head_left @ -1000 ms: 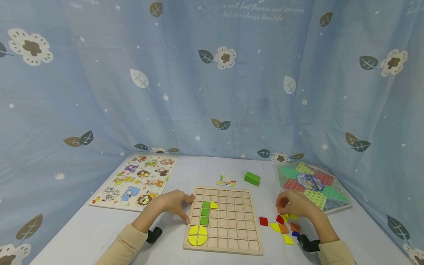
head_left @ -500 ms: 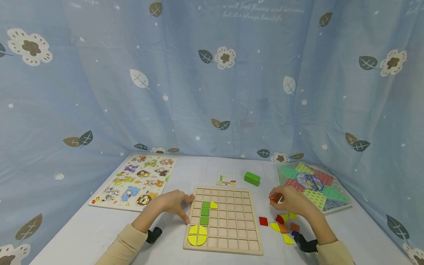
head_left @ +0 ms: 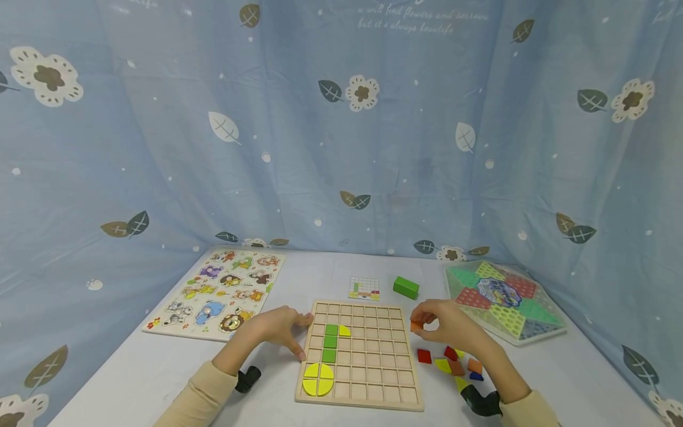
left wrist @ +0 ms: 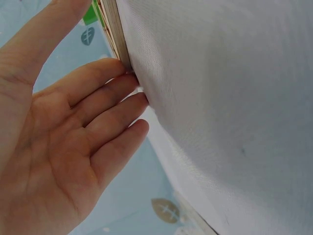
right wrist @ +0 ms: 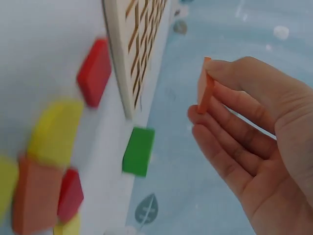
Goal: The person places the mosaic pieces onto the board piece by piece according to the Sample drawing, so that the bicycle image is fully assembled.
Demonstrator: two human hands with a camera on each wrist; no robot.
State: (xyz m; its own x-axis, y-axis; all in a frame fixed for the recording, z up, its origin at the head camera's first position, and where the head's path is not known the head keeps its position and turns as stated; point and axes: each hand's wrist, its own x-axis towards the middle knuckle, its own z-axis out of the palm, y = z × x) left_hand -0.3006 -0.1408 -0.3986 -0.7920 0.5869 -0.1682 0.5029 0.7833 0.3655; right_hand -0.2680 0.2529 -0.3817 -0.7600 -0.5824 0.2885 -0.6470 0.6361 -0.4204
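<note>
My right hand [head_left: 445, 325] pinches an orange tile [right wrist: 204, 88] between thumb and fingers, just off the right edge of the wooden grid board [head_left: 373, 406]. Three green squares [head_left: 330, 342] stand in a column on the board, with a yellow quarter-circle [head_left: 345, 331] beside the top one. Yellow quarter pieces form a full disc [head_left: 318, 379] in the lower left corner. My left hand [head_left: 280, 329] rests at the board's left edge; in the left wrist view its fingers [left wrist: 105, 95] are extended, the tips touching the wooden side.
Several loose red, yellow, orange and blue tiles [head_left: 456, 367] lie right of the board. Behind it are a small pattern card [head_left: 365, 288] and a green block [head_left: 407, 288]. An animal puzzle board [head_left: 219, 290] lies at left, a star-patterned game board [head_left: 504, 299] at right.
My right hand has lifted the orange tile from the loose pieces and carried it left to near the board's right edge. My left hand has stayed put.
</note>
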